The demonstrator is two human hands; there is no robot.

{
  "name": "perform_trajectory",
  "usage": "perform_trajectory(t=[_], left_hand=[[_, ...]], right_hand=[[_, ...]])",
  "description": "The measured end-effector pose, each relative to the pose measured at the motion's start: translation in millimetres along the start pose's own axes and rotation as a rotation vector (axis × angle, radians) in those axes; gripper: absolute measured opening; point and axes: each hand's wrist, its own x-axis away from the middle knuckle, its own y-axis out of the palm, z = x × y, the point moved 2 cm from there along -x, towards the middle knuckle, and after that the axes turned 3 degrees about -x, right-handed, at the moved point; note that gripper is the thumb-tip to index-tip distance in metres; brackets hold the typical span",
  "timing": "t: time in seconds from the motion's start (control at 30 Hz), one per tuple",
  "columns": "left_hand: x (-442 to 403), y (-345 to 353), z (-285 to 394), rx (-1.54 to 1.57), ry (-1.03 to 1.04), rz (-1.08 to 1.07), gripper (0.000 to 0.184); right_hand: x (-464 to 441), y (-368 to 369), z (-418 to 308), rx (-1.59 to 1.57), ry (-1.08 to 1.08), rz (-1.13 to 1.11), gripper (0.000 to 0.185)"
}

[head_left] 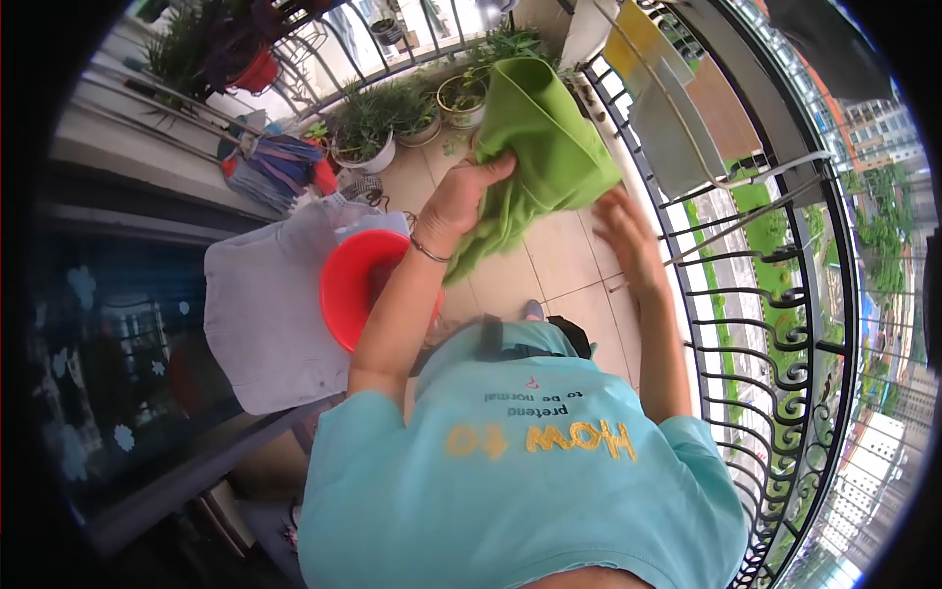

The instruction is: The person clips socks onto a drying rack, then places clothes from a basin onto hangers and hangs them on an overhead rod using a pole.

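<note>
A green cloth (545, 137) is held up in front of me above the tiled floor, its lower end hanging down to the left. My left hand (466, 199), with a bracelet on the wrist, is closed on the cloth's left side, thumb across it. Close by the cloth's lower right corner is my right hand (628, 236), its fingers apart and slightly blurred; it holds nothing that I can make out. Left of my left forearm, a red basin (343, 294) rests beside a grey cloth (270, 304); the forearm partly covers the basin.
Potted plants (368, 137) line the far end of the balcony. A black metal railing (746, 324) curves along the right, with hanging boards (677, 137) near its top. Mops (280, 162) lean at the upper left. A dark window (128, 363) is on the left.
</note>
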Motion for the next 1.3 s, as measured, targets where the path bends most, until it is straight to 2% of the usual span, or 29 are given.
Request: perform_trajectory(t=[0.03,0.13,0.17,0.27,0.3,0.4,0.53,0.63,0.73,0.77,0.83,0.9,0.93,0.97,1.0,1.03,1.1,1.17,1.27,1.3], left_hand=[[-0.6,5.8,-3.1,0.018,-0.035,-0.024,0.039],[-2.2,10.2,-11.0,-0.037,-0.098,-0.025,0.040],[-2.3,9.8,-11.8,-0.050,-0.104,-0.028,0.040],[-2.2,11.5,-7.1,-0.037,-0.085,-0.046,0.041],[-2.6,10.5,-5.0,-0.043,-0.086,-0.053,0.041],[-4.1,9.1,-6.2,-0.075,-0.119,-0.066,0.041],[-10.7,-0.2,-20.5,-0.117,-0.127,0.011,0.035],[-30.1,-27.6,-44.3,-0.776,0.046,0.265,0.028],[-1.0,5.0,-59.3,-0.950,0.224,0.763,0.029],[0.1,-4.7,-82.0,-0.544,0.299,0.774,0.032],[13.3,16.6,-98.3,0.064,0.351,0.534,0.034],[24.9,-1.7,-126.0,-0.193,0.195,0.503,0.034],[26.4,14.7,-116.8,-0.500,0.134,0.590,0.037],[21.6,12.4,-120.9,-0.665,0.214,0.593,0.038],[20.8,-7.7,-138.2,-0.498,0.079,0.765,0.038],[19.7,-32.4,-153.7,-0.327,-0.001,0.773,0.036],[20.3,-46.9,-142.3,-0.752,-0.226,0.726,0.034],[18.6,-76.9,-151.3,-1.082,-0.420,0.542,0.032],[32.2,-75.0,-162.9,-0.388,-0.533,0.418,0.029],[28.1,-77.3,-165.8,-0.262,-0.387,0.413,0.030]], right_hand=[[-13.4,0.4,-11.1,-0.102,-0.037,-0.074,0.058],[-25.5,27.3,-55.0,-0.086,-0.043,-0.305,0.059],[-27.9,25.9,-53.1,0.060,-0.047,-0.226,0.057],[-34.5,29.3,-62.4,0.385,-0.248,-0.209,0.055],[-32.0,36.1,-71.8,0.455,-0.354,-0.135,0.053],[-29.7,41.1,-86.7,0.486,-0.409,-0.270,0.045],[-33.7,37.8,-69.5,0.065,-0.138,-0.349,0.027],[-29.1,45.2,-64.7,-0.309,-0.033,-0.312,0.014],[-33.1,46.3,-54.9,-0.517,-0.002,-0.234,0.013],[-36.7,42.4,-52.6,-0.564,0.005,-0.245,0.015],[-38.6,35.9,-47.8,-0.582,0.016,-0.249,0.017],[-43.6,28.0,-41.4,-0.574,0.025,-0.247,0.021],[-47.8,23.3,-35.0,-0.557,0.032,-0.243,0.023],[-52.4,19.7,-27.4,-0.535,0.015,-0.249,0.023],[-53.7,16.2,-22.4,-0.516,0.000,-0.252,0.022],[-51.8,12.4,-23.1,-0.483,0.032,-0.243,0.022],[-48.9,0.9,-25.2,-0.458,0.082,-0.245,0.021],[-48.8,-9.7,-30.2,-0.431,0.106,-0.300,0.021],[-51.0,-26.6,-28.2,-0.425,0.149,-0.349,0.024],[-52.6,-31.8,-25.3,-0.449,0.168,-0.338,0.025]])
